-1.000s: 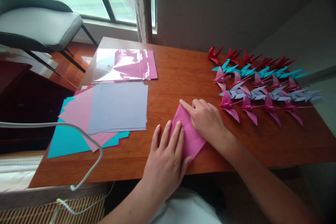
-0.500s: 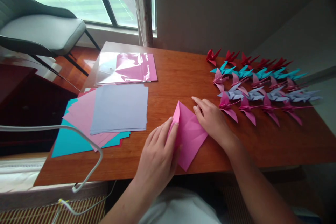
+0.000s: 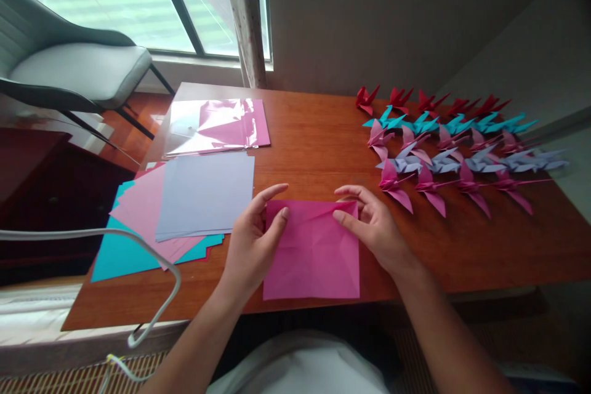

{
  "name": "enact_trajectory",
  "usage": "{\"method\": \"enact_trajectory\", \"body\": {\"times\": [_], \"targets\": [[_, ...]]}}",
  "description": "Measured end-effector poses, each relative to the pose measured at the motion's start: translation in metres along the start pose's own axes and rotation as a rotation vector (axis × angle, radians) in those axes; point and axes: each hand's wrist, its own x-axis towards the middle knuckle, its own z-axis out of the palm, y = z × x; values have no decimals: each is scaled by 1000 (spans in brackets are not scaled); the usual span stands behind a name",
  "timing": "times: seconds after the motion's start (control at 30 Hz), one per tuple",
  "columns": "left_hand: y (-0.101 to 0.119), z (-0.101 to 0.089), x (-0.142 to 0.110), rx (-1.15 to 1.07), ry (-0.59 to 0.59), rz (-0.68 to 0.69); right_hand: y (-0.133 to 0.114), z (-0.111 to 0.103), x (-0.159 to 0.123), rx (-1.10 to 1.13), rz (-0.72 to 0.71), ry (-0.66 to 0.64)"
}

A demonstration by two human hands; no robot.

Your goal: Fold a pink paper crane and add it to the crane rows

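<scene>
Creased pink sheet (image 3: 312, 265) at edge of table (image 3: 307, 160)
Right hand (image 3: 379, 228) pinches its top right; left hand (image 3: 252, 243) touches its left, grip unclear.

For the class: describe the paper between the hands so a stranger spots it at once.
Start at the wooden table and go to its near edge, where the left hand and right hand face each other. Between them is the bright pink sheet. Unlike the lavender sheets on the left and the folded cranes on the right, it is open and crossed by crease lines.
</scene>
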Motion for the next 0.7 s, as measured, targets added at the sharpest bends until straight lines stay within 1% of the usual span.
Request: {"method": "enact_trajectory", "body": {"times": [0.03, 0.07, 0.1, 0.13, 0.2, 0.23, 0.27, 0.3, 0.33, 0.4, 0.5, 0.6, 0.7], "targets": [[0, 1, 2, -16, -7, 5, 0, 1, 0, 25, 4, 20], [0, 2, 4, -2, 2, 42, 1, 1, 0, 18, 2, 51], [-1, 3, 5, 48, 27, 110, 3, 2, 0, -12, -2, 89], [-1, 3, 5, 133, 69, 202, 4, 2, 1, -56, -6, 132], [-1, 4, 4, 378, 169, 414, 7, 1, 2, -172, -21, 211], [-1, 4, 2, 507, 191, 502, 8, 1, 2, -239, -33, 236], [-1, 4, 0, 617, 180, 567, 9, 0, 2, -308, -49, 250], [-1, 5, -2, 702, 137, 606, 9, -1, 2, -375, -67, 256], [-2, 5, -5, 768, 73, 623, 9, -1, 2, -435, -87, 259], [-5, 7, -9, 886, -61, 611, 11, -2, 2, -532, -133, 268], [-10, 8, -11, 1044, -192, 561, 15, -1, 1, -626, -211, 283], [-12, 7, -8, 1122, -260, 531, 20, 0, 0, -664, -254, 288], [-11, 5, -3, 1164, -265, 539, 23, 0, -3, -636, -265, 306]]}}
